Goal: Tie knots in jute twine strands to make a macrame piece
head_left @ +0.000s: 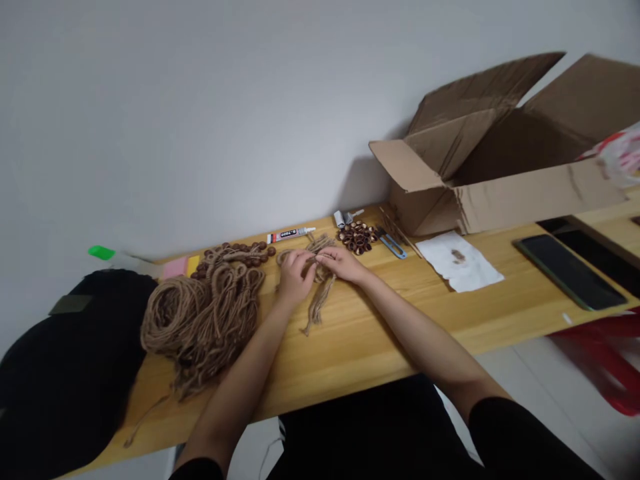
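My left hand [296, 279] and my right hand [345, 264] meet fingertip to fingertip over the table, both pinched on brown twine [319, 305]. Its frayed ends hang down between my hands onto the wood, and more strands show just beyond my fingers. The exact spot under the fingertips is too small to make out. Left of my left hand lies a large heap of coiled twine [215, 313], with round brown beads [263, 250] behind it. Close to my right hand is a pile of small brown cup-shaped pieces [357, 237] with pale rims, beside blue-handled thread snips [393, 245].
Behind my hands are a glue tube [290, 235] and a small white-grey container [340, 219]. On the right lie a stained white tissue [457, 261], a phone [570, 270] and an opened cardboard box [540, 193]. A black bag-like item [70, 373] covers the left end.
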Available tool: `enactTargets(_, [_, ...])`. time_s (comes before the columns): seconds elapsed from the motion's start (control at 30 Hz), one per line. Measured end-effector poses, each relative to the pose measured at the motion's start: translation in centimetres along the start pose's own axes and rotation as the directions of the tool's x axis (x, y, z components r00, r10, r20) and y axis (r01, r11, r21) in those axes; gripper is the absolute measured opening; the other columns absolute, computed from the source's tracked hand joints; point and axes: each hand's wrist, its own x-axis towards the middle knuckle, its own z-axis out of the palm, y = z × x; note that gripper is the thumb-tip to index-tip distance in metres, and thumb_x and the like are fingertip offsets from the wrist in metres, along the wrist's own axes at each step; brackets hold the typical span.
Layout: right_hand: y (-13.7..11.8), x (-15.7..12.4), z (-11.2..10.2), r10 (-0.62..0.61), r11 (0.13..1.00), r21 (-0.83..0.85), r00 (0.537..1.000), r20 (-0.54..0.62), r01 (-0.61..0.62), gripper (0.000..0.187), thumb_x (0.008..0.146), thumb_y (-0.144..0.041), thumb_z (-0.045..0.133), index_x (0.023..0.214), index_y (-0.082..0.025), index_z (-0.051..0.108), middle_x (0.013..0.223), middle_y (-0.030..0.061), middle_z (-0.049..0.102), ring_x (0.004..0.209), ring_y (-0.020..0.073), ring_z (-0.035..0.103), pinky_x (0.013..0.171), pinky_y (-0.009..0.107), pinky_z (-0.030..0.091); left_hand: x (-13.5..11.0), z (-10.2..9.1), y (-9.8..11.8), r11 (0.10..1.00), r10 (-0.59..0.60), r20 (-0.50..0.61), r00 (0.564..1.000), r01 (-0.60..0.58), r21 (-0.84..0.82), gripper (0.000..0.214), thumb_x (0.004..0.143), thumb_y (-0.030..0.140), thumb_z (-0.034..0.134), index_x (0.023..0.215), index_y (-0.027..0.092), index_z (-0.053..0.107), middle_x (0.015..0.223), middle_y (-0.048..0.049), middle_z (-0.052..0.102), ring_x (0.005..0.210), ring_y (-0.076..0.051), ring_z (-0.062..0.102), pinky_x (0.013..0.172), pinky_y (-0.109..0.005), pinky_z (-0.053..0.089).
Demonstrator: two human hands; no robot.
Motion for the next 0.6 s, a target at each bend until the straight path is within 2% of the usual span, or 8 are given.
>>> enactTargets(0.27, [-0.57,-0.17,-0.11,0.02,0.999,-0.045,0.998,0.066,-0.017,0.028,0.079,-0.038,0.05,0.071,-0.012,0.058,0.061,-0.0006,0.053,0.058,0.01,0.046,0.058,0.022,0.038,-0.35,0.24,-0.33,0.991,-0.083,-0.008,0.996,0.082,-0.108,0.009,0.081,0.019,0.054,0.084,0.017,0.061,0.087,-0.0057,0.059,0.086,-0.017,0.056,0.081,-0.032,0.046])
enactTargets(0.4, [-0.47,-0.17,-0.15,0.018,0.997,-0.073,0.998,0.061,-0.013,0.027,0.079,-0.036,0.05,0.072,-0.012,0.059,0.063,-0.0001,0.054,0.06,0.0103,0.047,0.059,0.022,0.038,-0.29,0.43,-0.53,0.976,-0.158,0.035,0.987,0.162,-0.149,0.007,0.08,0.019,0.055,0.08,0.017,0.062,0.082,-0.0041,0.062,0.081,-0.016,0.057,0.077,-0.03,0.047])
enactTargets(0.6, [-0.43,-0.21,-0.24,0.03,0.995,-0.098,0.997,0.066,-0.024,0.026,0.08,-0.036,0.048,0.072,-0.013,0.058,0.063,-0.0002,0.054,0.06,0.0105,0.048,0.059,0.022,0.039,-0.4,0.46,-0.52,0.967,-0.207,0.082,0.975,0.216,-0.136,0.009,0.081,0.02,0.054,0.081,0.018,0.062,0.082,-0.0042,0.066,0.08,-0.017,0.059,0.076,-0.03,0.047])
